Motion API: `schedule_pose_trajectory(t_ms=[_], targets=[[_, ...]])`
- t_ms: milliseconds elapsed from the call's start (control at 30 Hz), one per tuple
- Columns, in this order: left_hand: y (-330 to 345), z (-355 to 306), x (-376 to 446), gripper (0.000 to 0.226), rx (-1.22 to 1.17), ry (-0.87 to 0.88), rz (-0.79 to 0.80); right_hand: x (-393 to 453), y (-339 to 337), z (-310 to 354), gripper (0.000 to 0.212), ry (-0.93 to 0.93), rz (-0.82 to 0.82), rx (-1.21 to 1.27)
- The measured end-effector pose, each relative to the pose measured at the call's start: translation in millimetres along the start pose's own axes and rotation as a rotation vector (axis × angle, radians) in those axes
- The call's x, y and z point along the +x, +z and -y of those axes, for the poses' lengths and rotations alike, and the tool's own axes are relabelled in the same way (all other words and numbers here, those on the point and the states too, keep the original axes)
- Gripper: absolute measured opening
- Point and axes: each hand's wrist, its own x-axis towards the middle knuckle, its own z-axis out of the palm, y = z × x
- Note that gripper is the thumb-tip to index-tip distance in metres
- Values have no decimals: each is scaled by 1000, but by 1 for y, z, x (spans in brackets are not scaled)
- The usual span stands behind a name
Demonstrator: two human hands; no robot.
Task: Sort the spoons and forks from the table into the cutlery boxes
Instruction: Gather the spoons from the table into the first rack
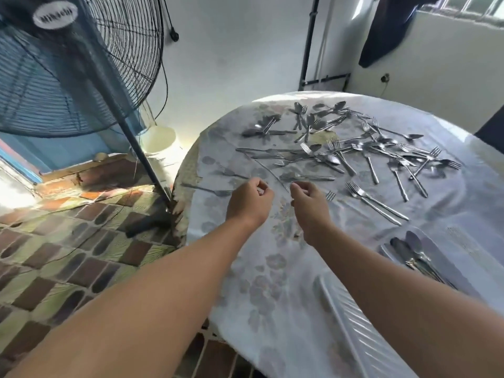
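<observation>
Several steel spoons and forks (362, 148) lie scattered over the far half of a round table with a pale flowered cloth (272, 268). My left hand (249, 201) hovers over the cloth near the left edge, fingers loosely curled, holding nothing. A fork (210, 190) lies just left of it. My right hand (309, 205) hovers beside it, fingers also loosely curled and empty. A fork (305, 177) lies just beyond both hands. Two clear plastic cutlery boxes sit near me: one (436, 257) with spoons inside (411, 253), the other (354, 317) partly behind my right forearm.
A big standing fan (76, 64) on a black pole (141, 156) stands left of the table over a patterned tile floor. A white bucket (161, 143) sits behind the pole. White walls and a dark cloth (387, 31) hang behind the table.
</observation>
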Motion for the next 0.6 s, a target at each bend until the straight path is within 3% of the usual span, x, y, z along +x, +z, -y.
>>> schedule_pose_trajectory(t_ms=[400, 600], targets=[[12, 3, 136, 12, 21, 77, 79, 106, 62, 13, 13, 37, -36, 52], [37, 15, 214, 9, 31, 131, 180, 161, 84, 9, 17, 84, -134, -16]])
